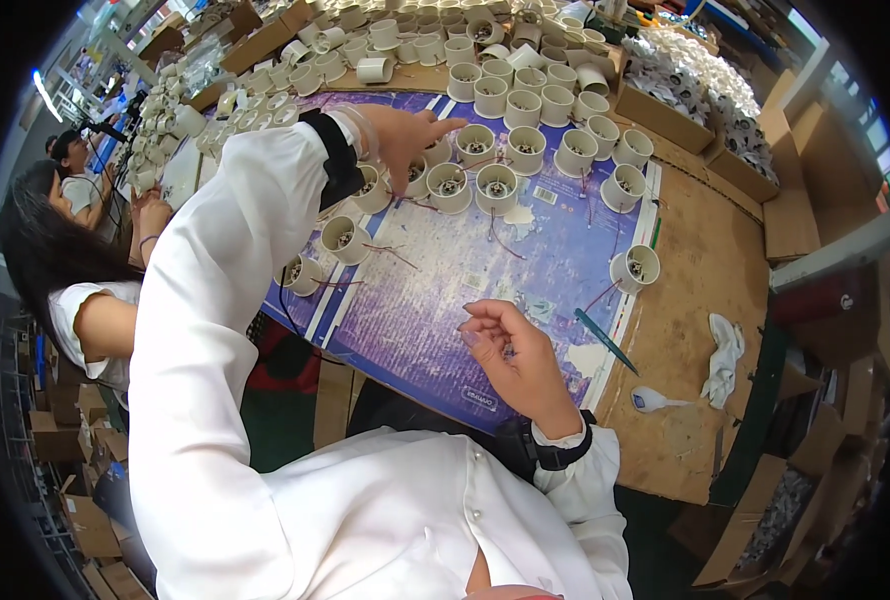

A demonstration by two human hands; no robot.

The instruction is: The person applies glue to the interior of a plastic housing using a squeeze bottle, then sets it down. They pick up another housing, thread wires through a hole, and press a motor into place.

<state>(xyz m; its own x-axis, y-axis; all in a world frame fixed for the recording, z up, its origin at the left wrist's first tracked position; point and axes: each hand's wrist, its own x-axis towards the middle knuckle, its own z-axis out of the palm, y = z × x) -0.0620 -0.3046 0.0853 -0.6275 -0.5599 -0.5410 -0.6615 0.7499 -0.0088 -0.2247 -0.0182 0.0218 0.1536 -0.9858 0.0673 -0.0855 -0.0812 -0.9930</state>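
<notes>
Two bare hands show: the left hand (405,140), fingers spread and visibly gripping nothing, is over the white cups (498,202), while the right hand (521,368) curls loosely above the purple sheet (395,320), whether around something small I cannot tell. Cups nearby stand mouth up on the worktop (703,265), presumably so their insides are easy to reach; two sit nearest at left, one at right, the crowded rest uncountable, with one teal pen-like tool (605,340), one white cloth (722,362), one small bottle (652,400)

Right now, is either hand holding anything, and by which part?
It can't be told: the left hand spreads over white cylindrical cups, any grip unclear; the right hand is curled, possibly around something small.
</notes>
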